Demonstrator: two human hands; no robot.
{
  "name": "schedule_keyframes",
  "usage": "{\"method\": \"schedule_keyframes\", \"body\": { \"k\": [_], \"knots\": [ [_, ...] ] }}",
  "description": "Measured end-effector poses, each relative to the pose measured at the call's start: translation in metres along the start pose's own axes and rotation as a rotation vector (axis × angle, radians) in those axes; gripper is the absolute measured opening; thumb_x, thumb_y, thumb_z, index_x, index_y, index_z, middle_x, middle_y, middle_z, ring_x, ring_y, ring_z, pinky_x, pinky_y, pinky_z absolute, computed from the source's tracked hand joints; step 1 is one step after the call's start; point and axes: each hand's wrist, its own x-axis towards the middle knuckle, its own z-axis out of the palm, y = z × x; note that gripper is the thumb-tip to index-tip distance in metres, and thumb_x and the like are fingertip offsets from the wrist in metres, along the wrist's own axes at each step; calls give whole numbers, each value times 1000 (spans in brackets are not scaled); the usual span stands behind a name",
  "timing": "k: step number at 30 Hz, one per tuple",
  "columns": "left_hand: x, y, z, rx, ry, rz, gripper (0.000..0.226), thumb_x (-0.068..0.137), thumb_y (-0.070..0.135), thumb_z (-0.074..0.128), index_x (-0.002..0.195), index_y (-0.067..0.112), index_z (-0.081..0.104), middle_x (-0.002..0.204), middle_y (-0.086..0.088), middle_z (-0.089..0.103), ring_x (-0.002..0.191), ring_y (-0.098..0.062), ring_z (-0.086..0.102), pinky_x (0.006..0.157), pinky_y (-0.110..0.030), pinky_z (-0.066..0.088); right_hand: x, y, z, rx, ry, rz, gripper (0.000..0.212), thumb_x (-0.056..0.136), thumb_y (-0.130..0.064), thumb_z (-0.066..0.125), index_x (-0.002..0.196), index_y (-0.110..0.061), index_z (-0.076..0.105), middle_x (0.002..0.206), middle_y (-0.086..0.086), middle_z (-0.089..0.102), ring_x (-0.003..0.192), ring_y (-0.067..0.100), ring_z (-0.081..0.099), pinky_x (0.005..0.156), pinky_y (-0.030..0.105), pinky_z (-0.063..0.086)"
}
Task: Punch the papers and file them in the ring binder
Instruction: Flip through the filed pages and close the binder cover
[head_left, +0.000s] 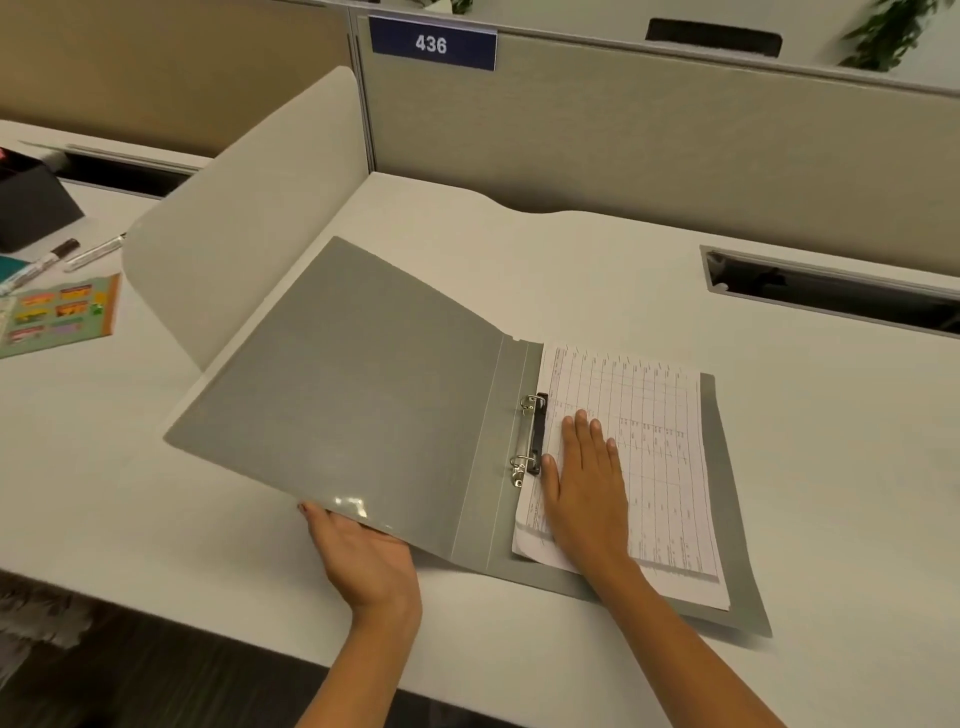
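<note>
A grey ring binder (363, 395) lies open on the white desk. Its front cover is raised off the desk on the left. My left hand (358, 556) grips the near edge of that cover from underneath. A stack of printed table sheets (660, 467) sits on the binder's right half, beside the two metal rings (529, 440). My right hand (584, 478) lies flat, fingers together, pressing on the sheets close to the rings. Whether the sheets are threaded on the rings cannot be made out.
A white curved divider (234, 218) stands left of the binder. Beyond it lie markers (52, 260), a sticker sheet (62, 312) and a black box (31, 202). A cable slot (831, 291) opens at the back right. The desk's front edge runs just below the binder.
</note>
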Motion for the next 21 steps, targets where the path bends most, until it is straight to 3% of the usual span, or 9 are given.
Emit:
{"method": "schedule_keyframes", "body": {
  "k": [7, 11, 14, 16, 17, 19, 20, 21],
  "knots": [
    [-18, 6, 15, 83, -180, 30, 41, 100, 41, 25, 133, 33, 48, 132, 3, 59, 122, -21, 56, 107, -42, 38, 0, 2, 0, -5, -10, -5, 71, 91, -53, 1, 151, -16, 6, 159, 0, 2, 147, 14, -3, 121, 34, 0],
    [-22, 5, 17, 191, -309, 46, 36, 93, 36, 33, 123, 36, 51, 115, 12, 67, 118, -20, 58, 95, -29, 51, -1, 4, -2, 6, -5, -11, 71, 90, -53, 2, 151, -17, 7, 159, -1, 3, 147, 13, -2, 121, 34, 0],
    [-23, 0, 17, 401, -471, 56, 27, 89, 33, 43, 99, 42, 66, 89, 20, 72, 95, -6, 65, 78, -20, 55, -1, 4, -5, 58, -1, -17, 68, 93, -52, 8, 151, -17, 14, 159, -2, 10, 147, 13, 5, 121, 32, 4],
    [-23, 0, 20, 556, -609, 59, 28, 82, 45, 44, 89, 46, 71, 81, 20, 72, 82, 3, 66, 70, -14, 53, -3, 5, -7, 118, 50, -5, 57, 97, -43, 26, 147, -17, 29, 154, -3, 27, 143, 14, 23, 118, 30, 15],
    [-24, 1, 24, 588, -656, 49, 37, 77, 59, 50, 99, 38, 71, 88, 14, 74, 89, -1, 67, 71, -17, 54, -4, 5, -8, 159, 92, -6, 49, 97, -36, 36, 142, -18, 39, 149, -4, 38, 137, 14, 33, 115, 28, 23],
    [-21, -1, 32, 723, -781, 50, 89, 75, 74, 49, 132, 7, 50, 126, -11, 61, 121, -25, 54, 89, -40, 52, -3, 5, -16, 292, 167, 32, 34, 94, -23, 50, 128, -19, 56, 132, -9, 55, 120, 9, 45, 101, 21, 36],
    [-20, -2, 37, 773, -848, 81, 87, 83, 69, 41, 144, 8, 34, 143, -10, 46, 133, -28, 42, 101, -48, 44, -4, 5, -18, 356, 191, 73, 26, 92, -19, 53, 117, -21, 61, 121, -11, 60, 110, 7, 48, 93, 14, 36],
    [-19, -5, 41, 798, -902, 101, 72, 91, 59, 35, 150, 19, 22, 154, 2, 32, 141, -20, 32, 110, -48, 36, -6, 4, -24, 441, 221, 104, 18, 90, -15, 55, 103, -25, 64, 108, -12, 62, 100, 5, 50, 86, 10, 35]
  ]
}}
